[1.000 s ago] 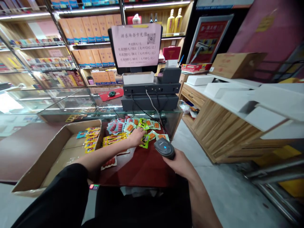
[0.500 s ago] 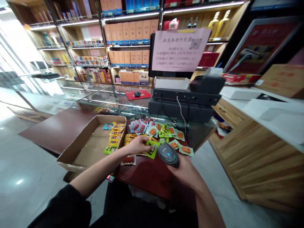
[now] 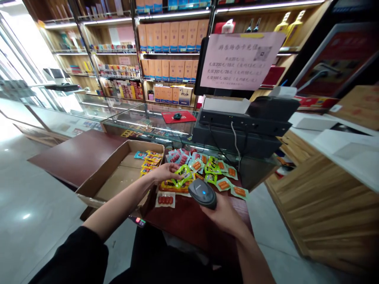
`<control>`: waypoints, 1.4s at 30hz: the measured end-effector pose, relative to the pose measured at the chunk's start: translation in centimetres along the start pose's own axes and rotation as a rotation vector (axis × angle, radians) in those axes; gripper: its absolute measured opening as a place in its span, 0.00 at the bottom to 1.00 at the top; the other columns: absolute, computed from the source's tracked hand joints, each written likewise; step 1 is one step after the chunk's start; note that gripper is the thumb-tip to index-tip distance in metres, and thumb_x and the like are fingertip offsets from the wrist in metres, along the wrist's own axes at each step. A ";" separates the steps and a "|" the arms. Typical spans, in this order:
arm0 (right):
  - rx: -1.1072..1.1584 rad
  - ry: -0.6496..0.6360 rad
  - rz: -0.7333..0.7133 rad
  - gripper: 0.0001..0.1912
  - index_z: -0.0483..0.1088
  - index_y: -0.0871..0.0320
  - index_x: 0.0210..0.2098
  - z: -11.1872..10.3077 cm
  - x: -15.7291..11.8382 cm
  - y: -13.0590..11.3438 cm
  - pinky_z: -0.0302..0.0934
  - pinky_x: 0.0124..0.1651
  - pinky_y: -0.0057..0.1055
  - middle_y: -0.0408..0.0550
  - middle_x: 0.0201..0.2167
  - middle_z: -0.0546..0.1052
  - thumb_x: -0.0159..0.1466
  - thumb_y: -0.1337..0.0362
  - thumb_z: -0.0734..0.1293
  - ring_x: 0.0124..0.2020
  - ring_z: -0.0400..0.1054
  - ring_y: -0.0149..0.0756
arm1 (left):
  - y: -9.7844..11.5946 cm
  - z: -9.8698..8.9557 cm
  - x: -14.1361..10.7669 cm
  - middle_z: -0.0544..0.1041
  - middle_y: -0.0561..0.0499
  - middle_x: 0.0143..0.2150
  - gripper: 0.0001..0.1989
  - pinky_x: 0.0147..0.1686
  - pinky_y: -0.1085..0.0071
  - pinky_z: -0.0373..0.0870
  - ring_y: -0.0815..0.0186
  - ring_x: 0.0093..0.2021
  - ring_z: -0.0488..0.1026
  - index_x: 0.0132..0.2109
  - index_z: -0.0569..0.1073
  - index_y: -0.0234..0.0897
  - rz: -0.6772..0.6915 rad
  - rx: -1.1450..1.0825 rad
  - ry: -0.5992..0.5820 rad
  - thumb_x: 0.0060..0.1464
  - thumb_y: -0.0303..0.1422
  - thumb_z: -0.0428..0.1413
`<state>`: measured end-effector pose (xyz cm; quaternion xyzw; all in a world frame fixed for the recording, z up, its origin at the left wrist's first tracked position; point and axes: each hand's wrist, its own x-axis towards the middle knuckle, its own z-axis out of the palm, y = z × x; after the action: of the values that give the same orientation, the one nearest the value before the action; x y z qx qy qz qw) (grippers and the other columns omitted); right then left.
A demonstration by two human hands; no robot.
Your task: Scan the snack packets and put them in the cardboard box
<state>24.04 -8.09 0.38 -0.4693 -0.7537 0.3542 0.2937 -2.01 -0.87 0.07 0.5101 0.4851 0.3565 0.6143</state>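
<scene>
Between the fingers of my left hand [image 3: 166, 172] is a green snack packet [image 3: 182, 176], raised just over the yellow packets [image 3: 171, 186] on the dark red table [image 3: 177, 213]. My right hand [image 3: 223, 213] is wrapped round a dark grey barcode scanner [image 3: 203, 193] with a blue light on top. The scanner's head is right of and a little nearer than the green packet, apart from it. A clear pack of red sausages [image 3: 165, 199] lies in front of the yellow packets. Other green packets [image 3: 212, 165] and orange sausage packs [image 3: 224, 184] lie behind the scanner.
A shallow cardboard box [image 3: 118, 177] on the left holds several small packets along its right side. Beyond the table stand a glass counter [image 3: 139, 114], a red mouse pad [image 3: 186, 117] and a black till terminal [image 3: 239, 130] with hanging cables. A wooden cabinet [image 3: 322, 197] is on the right.
The green packet in my left hand has moved left and up, away from the scanner, and its face has tilted. My right hand keeps hold of the scanner. The view has shifted slightly.
</scene>
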 end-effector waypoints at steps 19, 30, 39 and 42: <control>0.004 0.031 0.018 0.16 0.74 0.58 0.43 0.5 0.0 -0.1 0.67 0.42 0.34 0.50 0.39 0.81 0.55 0.66 0.66 0.40 0.75 0.42 | 0.3 0.1 0.2 0.79 0.53 0.28 0.21 0.23 0.77 0.63 0.73 0.24 0.69 0.43 0.81 0.32 -0.106 0.134 0.198 0.36 0.31 0.68; -0.013 -0.027 -0.009 0.16 0.73 0.58 0.43 1.2 1.7 -0.6 0.68 0.46 0.35 0.50 0.41 0.81 0.55 0.65 0.67 0.43 0.75 0.43 | 1.1 -4.6 -2.3 0.81 0.50 0.32 0.28 0.29 0.76 0.67 0.69 0.29 0.74 0.43 0.81 0.34 -0.114 0.047 0.143 0.30 0.37 0.72; -0.030 -0.104 -0.050 0.14 0.73 0.58 0.41 2.9 3.9 -1.5 0.69 0.43 0.34 0.49 0.39 0.81 0.55 0.62 0.67 0.41 0.76 0.44 | 0.3 -13.9 -7.1 0.80 0.50 0.32 0.24 0.31 0.75 0.65 0.68 0.32 0.73 0.37 0.79 0.33 -0.206 0.044 0.331 0.27 0.33 0.73; -0.051 -0.121 -0.030 0.15 0.73 0.58 0.41 3.7 4.6 -1.9 0.69 0.42 0.34 0.50 0.38 0.81 0.55 0.61 0.68 0.41 0.76 0.45 | -1.2 -15.1 -7.1 0.78 0.52 0.28 0.22 0.27 0.76 0.60 0.70 0.28 0.71 0.30 0.76 0.32 -0.235 0.076 0.383 0.23 0.34 0.74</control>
<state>18.47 -5.44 0.28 -0.4431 -0.7857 0.3582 0.2407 -18.57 -3.51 0.38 0.3959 0.6622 0.3544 0.5284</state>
